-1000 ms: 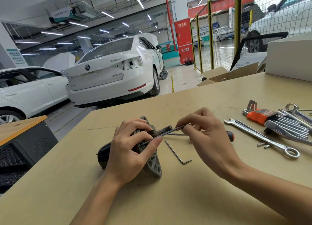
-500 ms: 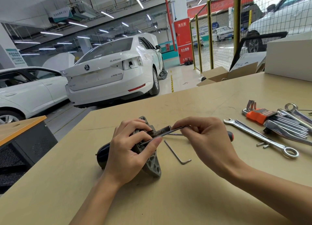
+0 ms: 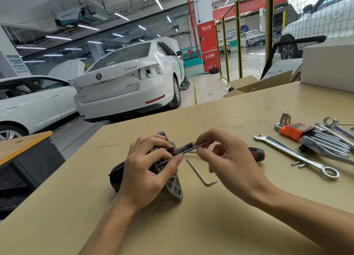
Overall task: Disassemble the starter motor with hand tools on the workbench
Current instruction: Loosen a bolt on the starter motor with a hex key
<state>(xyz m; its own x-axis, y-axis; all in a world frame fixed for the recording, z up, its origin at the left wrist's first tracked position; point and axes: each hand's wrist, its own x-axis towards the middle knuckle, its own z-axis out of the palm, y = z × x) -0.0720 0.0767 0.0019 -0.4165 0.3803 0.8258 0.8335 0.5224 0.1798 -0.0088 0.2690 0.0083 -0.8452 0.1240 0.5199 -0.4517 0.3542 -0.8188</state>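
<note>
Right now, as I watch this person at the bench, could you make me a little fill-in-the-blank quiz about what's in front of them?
1. The left hand grips the ____ lying on the workbench.
2. The right hand pinches a long thin ____ rod.
3. The hex key set sits in an ____ holder.
4. The loose L-shaped hex key lies between the motor and the ____ hand.

Missing words: starter motor; metal; orange; right

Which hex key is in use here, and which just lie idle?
The long hex key, pinched by the right hand, runs into the starter motor. The loose hex key and the orange-holder set lie untouched.
</note>
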